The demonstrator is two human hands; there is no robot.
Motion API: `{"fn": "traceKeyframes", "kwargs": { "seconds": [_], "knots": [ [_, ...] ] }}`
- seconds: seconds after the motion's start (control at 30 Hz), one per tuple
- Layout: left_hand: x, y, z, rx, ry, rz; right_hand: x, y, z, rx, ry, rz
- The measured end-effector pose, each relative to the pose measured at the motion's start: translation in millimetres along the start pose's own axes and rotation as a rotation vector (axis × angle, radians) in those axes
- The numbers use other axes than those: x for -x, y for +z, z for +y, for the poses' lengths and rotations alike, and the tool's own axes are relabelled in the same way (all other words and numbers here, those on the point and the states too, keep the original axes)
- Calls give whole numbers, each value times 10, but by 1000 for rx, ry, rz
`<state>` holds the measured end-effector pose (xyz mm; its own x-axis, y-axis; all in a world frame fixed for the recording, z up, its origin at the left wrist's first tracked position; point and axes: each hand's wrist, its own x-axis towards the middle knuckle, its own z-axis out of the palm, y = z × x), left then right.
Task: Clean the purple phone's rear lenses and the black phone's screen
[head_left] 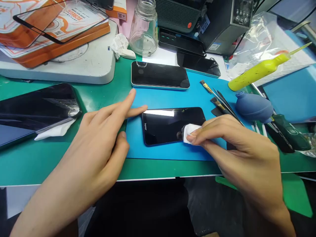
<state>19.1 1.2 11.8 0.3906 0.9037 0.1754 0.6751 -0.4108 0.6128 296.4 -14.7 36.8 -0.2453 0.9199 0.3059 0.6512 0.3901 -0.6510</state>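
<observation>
A black phone lies face up on a blue mat, its glossy screen reflecting light. My right hand pinches a small white wipe and presses it on the phone's right part. My left hand rests on the mat's left edge, fingers spread, one fingertip touching the phone's left end.
A second phone lies behind on the mat; a third sits farther back. A dark tablet with a white cloth under it is at left. A glass jar, yellow bottle, blue air blower, brushes and tweezers crowd the right.
</observation>
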Motion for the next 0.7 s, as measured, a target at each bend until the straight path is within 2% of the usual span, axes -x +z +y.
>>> {"fn": "traceKeyframes", "kwargs": {
  "seconds": [0.2,0.33,0.43,0.6,0.7],
  "knots": [
    [22,-4,-27,-34,-63,-6,-50,44,-7,-33,-105,-97],
    [18,-18,-12,-36,-108,-33,-4,-164,159,12,-33,-44],
    [13,-6,-2,-66,-127,-30,0,-231,217,-6,-14,-65],
    [-14,40,5,-124,-89,-8,-67,-113,144,-64,-101,-137],
    [-33,53,32,-164,-68,-3,-12,-207,213,-5,-69,-79]
  ]
}}
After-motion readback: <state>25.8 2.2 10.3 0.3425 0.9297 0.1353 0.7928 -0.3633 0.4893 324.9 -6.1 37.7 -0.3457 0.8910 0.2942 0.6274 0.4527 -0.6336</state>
